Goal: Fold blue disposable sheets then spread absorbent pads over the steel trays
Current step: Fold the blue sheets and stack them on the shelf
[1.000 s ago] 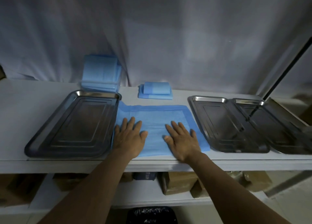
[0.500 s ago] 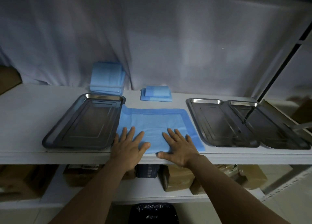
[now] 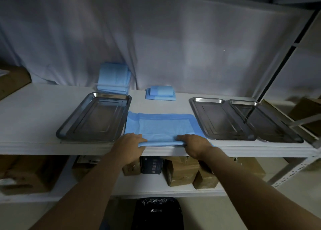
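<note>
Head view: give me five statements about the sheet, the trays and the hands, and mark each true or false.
1. Both hands, left hand and right hand, grip the near edge of the spread blue sheet. True.
2. The spread sheet lies inside the left steel tray. False: it lies on the shelf between the trays.
3. Two steel trays sit side by side on the right. True.
4. All the trays hold pads. False: they are bare.
5. A small folded blue sheet lies behind the spread one. True.
</note>
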A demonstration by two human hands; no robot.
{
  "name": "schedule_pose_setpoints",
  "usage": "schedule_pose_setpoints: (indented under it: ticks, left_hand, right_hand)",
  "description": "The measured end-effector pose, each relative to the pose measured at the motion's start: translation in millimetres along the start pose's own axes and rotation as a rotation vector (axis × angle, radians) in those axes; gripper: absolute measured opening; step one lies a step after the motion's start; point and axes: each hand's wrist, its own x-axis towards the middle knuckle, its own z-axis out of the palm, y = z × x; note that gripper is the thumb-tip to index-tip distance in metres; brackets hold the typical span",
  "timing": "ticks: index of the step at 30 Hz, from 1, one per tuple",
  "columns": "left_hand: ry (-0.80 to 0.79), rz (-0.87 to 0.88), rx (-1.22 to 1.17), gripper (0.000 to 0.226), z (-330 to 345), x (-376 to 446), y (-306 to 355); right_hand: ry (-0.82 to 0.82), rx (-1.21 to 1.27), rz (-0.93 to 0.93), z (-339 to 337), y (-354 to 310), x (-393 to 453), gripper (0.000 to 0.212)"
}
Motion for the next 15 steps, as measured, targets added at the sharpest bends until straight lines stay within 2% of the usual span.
schedule_pose_setpoints:
  ticks: [3, 5, 7, 9, 11, 13, 15]
  left_hand:
    - [0.016, -0.023, -0.066, 0.025, -10, -5, -1]
    - [-0.011, -0.079, -0.022, 0.030, -14, -1, -6]
    - [-0.013, -0.150, -0.015, 0.021, -18, 8, -8]
    - [0.057, -0.308, -0.177, 0.006, -27, 22, -7]
    - [0.141, -0.440, -0.442, 0.021, -38, 34, -6]
    - [0.258, -0.486, -0.610, 0.016, -44, 43, -6]
    - [0.333, -0.476, -0.661, 0.006, -42, 49, -5]
  right_hand:
    - [-0.008, 0.100, 0.016, -16, 8, -1, 0.029]
    - [-0.021, 0.083, 0.022, -22, 12, -2, 0.024]
    - [-0.032, -0.015, 0.048, -24, 17, 0, 0.024]
    - [-0.051, -0.083, 0.108, -26, 20, 3, 0.026]
    - [-0.011, -0.053, 0.154, -32, 24, 10, 0.024]
    - [0.093, 0.066, 0.192, -41, 28, 20, 0.023]
    - [0.175, 0.217, 0.254, -47, 31, 30, 0.022]
